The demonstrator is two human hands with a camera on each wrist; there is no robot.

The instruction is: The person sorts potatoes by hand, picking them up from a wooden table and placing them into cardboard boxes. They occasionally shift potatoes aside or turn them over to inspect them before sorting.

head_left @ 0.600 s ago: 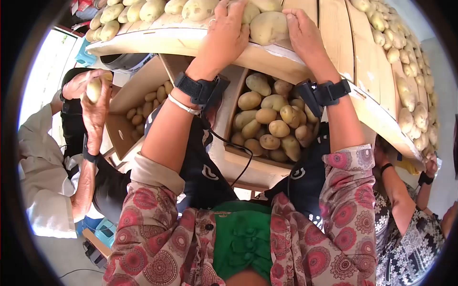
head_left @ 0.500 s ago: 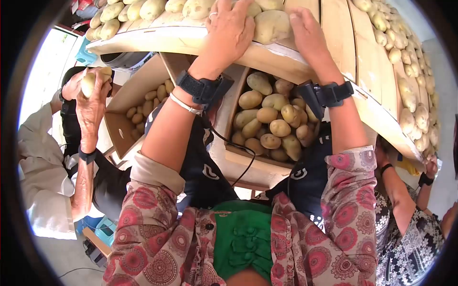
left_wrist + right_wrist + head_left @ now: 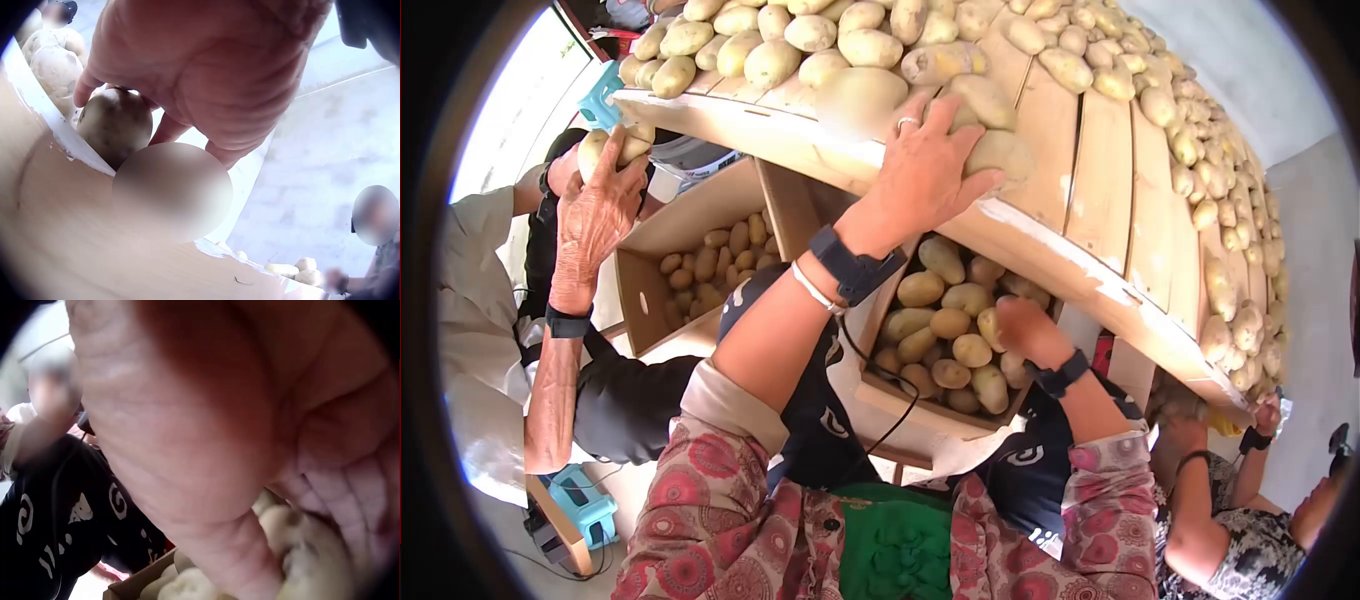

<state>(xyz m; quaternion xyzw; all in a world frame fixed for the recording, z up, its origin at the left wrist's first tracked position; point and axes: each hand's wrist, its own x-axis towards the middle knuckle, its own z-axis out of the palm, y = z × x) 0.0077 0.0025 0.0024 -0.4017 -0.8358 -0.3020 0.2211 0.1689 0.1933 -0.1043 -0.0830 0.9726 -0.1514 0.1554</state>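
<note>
Clothing: a beige sleeve with red round motifs point(image 3: 690, 500) and a green gathered top point(image 3: 895, 545) lie nearest.
Near box: a brown open cardboard box point(image 3: 940, 413) of yellowish oval potatoes point(image 3: 949, 322) sits at centre.
Right hand: the right hand point(image 3: 1032, 330) reaches into that box, thumb and curled fingers pinching a pale smooth potato point(image 3: 315, 553).
Left hand: the left hand point(image 3: 935, 168), palm down at the near table edge, has its fingers spread and touches a rounded pale potato point(image 3: 117, 128); its thumb points right.
Left box: another brown cardboard box point(image 3: 636, 300), holding small tan potatoes point(image 3: 706, 264), stands at left.
Neighbour: at far left, a person in a light shirt point(image 3: 475, 350) holds a light oval potato point(image 3: 595, 155).
Table: light wooden planks with a white-flaked edge point(image 3: 1142, 210) curve beyond both hands.
Laid potatoes: many pale potatoes point(image 3: 772, 62) cover the far left of the planks; more smooth potatoes point(image 3: 1185, 150) line the right side.
Far right: a person in black-and-white patterned clothing point(image 3: 1250, 550) is beside the table.
</note>
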